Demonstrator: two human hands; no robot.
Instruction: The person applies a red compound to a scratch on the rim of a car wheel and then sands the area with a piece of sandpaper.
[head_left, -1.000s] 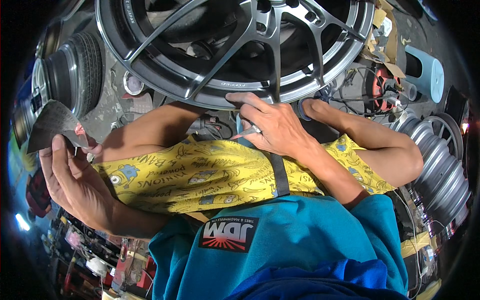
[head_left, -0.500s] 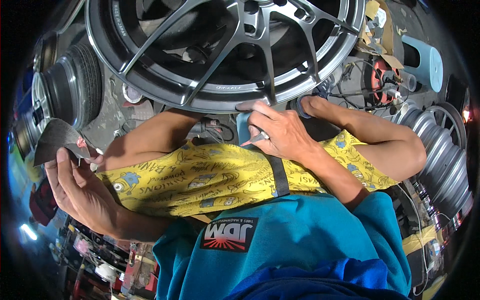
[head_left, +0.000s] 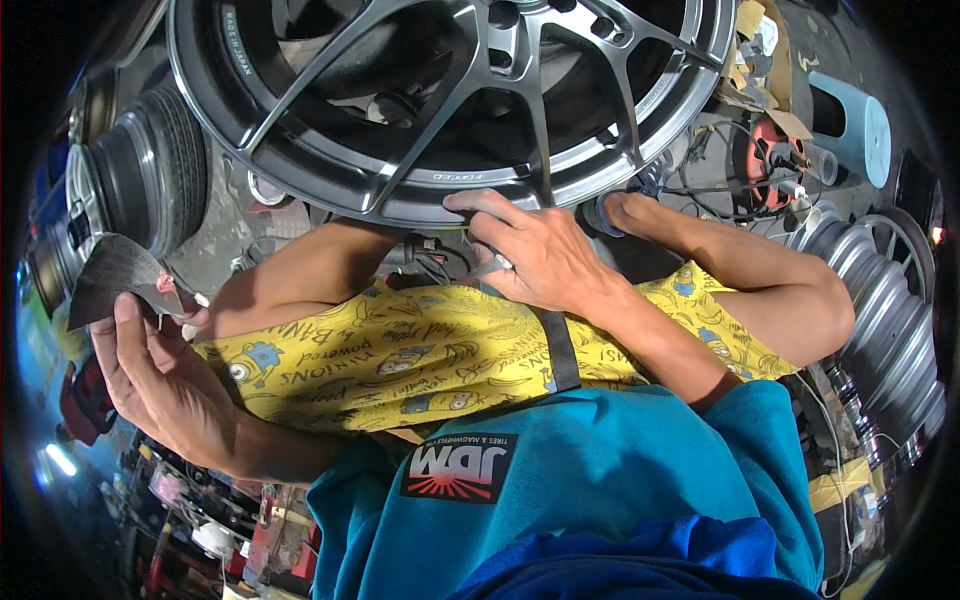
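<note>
A dark grey multi-spoke car wheel (head_left: 412, 209) lies in front of me, its near lip between my knees. My right hand (head_left: 548, 258) is at that lip, its index finger stretched along the edge. Thumb and fingers pinch a small, thin, pale flat blade (head_left: 488, 267); its far end is hard to make out. Off to the left, away from the wheel, my left hand (head_left: 172, 405) holds up a dark grey scrap sheet (head_left: 112, 278) between thumb and fingers. A lump of pink paste (head_left: 165, 283) sits on the sheet near the fingertips.
At the left stands a wheel with a tyre (head_left: 182, 175). A red cord reel (head_left: 760, 158) with tangled cables, a light blue stool (head_left: 874, 145) and a torn cardboard box (head_left: 772, 85) are at the far right. Silver wheels (head_left: 885, 335) stand beside my right knee.
My right hand has slid a little left along the wheel's lip, with the blade turned and the index finger now further left. The left hand with the sheet has hardly moved.
</note>
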